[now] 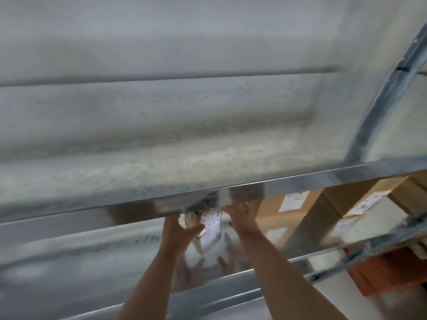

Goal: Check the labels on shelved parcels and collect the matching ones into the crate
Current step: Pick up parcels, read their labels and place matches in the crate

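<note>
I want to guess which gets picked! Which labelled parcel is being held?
The small pale parcel with a white label, gripped by the left hand under the metal rail. The two brown cardboard boxes at right sit untouched.

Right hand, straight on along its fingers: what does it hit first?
Likely the metal shelf beam: the right hand points up and away, fingertips at the beam's lower edge. Depth is blurred; it might instead pass under, beside the labelled parcel the left hand grips.

Stockroom: steel racking (300, 179), labelled cardboard parcels (346, 192).
</note>
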Demonstrator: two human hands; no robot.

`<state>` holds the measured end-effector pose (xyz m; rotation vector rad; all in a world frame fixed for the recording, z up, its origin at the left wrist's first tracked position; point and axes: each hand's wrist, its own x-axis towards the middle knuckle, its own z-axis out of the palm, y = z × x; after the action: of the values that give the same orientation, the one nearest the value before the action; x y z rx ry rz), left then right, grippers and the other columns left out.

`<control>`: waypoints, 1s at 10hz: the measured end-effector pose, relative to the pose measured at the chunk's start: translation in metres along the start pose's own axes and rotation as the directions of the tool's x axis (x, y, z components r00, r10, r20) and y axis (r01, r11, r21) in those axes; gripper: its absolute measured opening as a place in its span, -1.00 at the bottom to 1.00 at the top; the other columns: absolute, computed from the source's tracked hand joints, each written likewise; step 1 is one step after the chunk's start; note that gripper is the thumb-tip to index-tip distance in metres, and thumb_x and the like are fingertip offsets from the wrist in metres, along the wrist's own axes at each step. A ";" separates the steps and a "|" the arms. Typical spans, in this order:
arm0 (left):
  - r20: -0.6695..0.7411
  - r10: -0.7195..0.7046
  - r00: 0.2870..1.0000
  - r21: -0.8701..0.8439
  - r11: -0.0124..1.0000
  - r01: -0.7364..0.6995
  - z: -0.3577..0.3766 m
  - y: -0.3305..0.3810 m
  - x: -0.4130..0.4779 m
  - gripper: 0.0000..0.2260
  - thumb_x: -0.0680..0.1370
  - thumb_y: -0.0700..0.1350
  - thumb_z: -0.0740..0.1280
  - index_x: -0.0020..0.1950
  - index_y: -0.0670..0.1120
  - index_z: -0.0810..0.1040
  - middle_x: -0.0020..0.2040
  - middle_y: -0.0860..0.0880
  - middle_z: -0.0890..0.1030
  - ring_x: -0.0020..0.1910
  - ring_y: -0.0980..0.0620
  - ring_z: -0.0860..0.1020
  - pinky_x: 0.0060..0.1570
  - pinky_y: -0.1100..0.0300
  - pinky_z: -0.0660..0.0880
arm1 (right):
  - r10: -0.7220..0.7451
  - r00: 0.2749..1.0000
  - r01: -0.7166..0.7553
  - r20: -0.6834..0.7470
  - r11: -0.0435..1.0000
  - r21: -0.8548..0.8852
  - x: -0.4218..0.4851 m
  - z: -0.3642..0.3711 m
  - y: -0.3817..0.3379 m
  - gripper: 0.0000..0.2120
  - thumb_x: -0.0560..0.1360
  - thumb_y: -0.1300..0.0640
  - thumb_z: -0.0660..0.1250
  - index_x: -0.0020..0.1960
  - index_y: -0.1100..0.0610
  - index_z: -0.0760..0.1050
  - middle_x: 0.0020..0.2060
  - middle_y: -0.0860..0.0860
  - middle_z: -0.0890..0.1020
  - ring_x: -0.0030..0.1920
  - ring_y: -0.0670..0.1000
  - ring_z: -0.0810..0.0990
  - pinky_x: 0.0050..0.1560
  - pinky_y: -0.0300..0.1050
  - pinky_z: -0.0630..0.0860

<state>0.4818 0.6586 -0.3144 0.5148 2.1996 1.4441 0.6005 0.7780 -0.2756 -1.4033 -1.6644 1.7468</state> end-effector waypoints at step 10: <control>0.111 -0.022 0.994 -0.554 0.829 0.080 0.012 0.046 -0.104 -0.49 0.47 0.17 0.40 0.31 -0.09 0.48 0.10 -0.23 0.71 0.08 -0.29 0.70 0.06 -0.26 0.66 | -0.409 0.831 0.243 0.379 0.877 0.414 -0.071 -0.069 0.018 -0.73 0.63 -0.02 0.29 0.32 -0.17 0.52 0.15 0.13 0.71 0.16 0.27 0.71 0.10 0.38 0.67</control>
<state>0.5772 0.6288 -0.2589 0.3065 1.5815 1.8820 0.6949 0.7548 -0.2505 -0.5219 -1.5747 2.1254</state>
